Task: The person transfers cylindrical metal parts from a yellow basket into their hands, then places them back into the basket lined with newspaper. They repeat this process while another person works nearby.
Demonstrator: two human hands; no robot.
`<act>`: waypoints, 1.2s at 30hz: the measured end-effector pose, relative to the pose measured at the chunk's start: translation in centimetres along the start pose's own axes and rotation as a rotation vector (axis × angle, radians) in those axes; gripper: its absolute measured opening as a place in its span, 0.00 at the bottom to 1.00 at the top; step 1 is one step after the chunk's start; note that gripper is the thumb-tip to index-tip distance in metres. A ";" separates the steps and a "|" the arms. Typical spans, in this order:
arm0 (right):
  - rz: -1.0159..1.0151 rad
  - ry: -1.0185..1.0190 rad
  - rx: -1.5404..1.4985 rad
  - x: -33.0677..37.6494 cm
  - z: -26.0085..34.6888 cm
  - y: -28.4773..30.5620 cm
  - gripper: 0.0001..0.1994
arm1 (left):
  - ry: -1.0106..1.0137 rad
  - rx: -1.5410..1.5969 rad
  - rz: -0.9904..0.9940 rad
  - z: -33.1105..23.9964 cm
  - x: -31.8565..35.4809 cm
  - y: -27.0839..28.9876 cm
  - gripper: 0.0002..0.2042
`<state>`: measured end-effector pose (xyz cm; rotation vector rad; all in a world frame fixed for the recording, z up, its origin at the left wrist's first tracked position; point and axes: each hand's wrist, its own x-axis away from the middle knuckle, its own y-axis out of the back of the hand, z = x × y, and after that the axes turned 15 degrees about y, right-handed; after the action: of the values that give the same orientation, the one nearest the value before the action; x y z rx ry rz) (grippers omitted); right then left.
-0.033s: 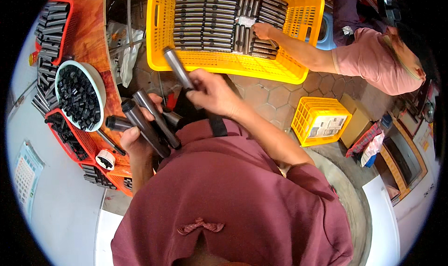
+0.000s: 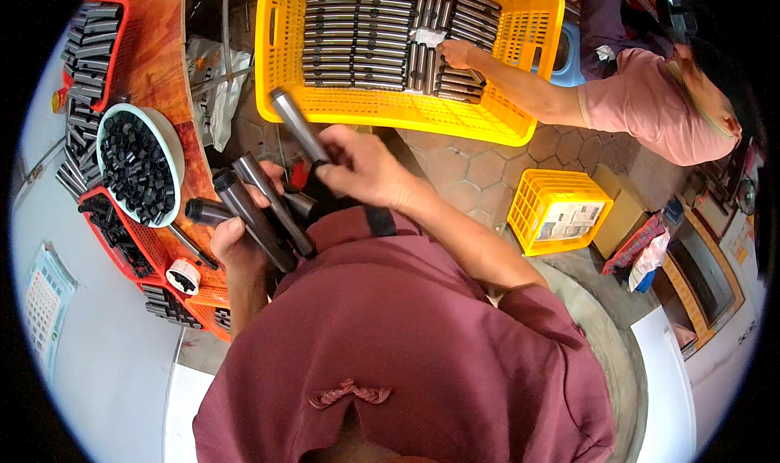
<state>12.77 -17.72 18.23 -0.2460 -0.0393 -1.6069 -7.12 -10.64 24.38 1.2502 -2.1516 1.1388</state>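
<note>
Several dark, shiny metal tubes [image 2: 256,227] are bunched in my left hand [image 2: 236,244], their ends fanning out in front of my waist. Black threaded-looking ends show on some of them. In my right hand [image 2: 370,166] a single tube [image 2: 299,126] is gripped near its lower end, tilted up to the left. Its upper end overlaps the near left corner of the yellow crate [image 2: 390,115] in view. Rows of similar tubes [image 2: 357,32] lie packed inside that crate. Another person's hand [image 2: 459,54] reaches in at the crate's right part.
On the wooden table [image 2: 162,24] at left stands a pale bowl [image 2: 175,150] of small black caps. Red baskets [image 2: 122,65] with tubes and black parts surround it, beside a small white tub [image 2: 184,276]. A smaller yellow crate [image 2: 561,211] sits on the tiled floor at right.
My right hand and its tube have shifted slightly to the left. My left hand with its bunch of tubes has barely moved.
</note>
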 end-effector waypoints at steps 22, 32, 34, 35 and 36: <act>0.225 0.348 0.109 3.6 4.7 -0.1 0.27 | 0.011 0.205 -0.086 4.1 3.8 -2.5 0.22; 0.189 0.338 0.161 4.4 4.2 -1.8 0.27 | -0.065 0.371 0.001 6.4 4.9 -2.4 0.24; 0.195 0.332 0.218 4.2 4.7 -1.9 0.28 | -0.072 0.394 0.065 6.5 5.0 -1.8 0.23; 0.225 0.340 0.223 4.1 5.0 -2.0 0.28 | -0.064 0.406 0.046 6.5 5.2 -1.6 0.22; 0.253 0.348 0.228 3.8 5.3 -2.2 0.28 | -0.070 0.375 0.015 6.3 5.2 -1.5 0.23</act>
<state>11.22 -20.42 24.33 0.2004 0.0737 -1.3597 -8.20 -18.86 24.93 1.4480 -2.0603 1.5804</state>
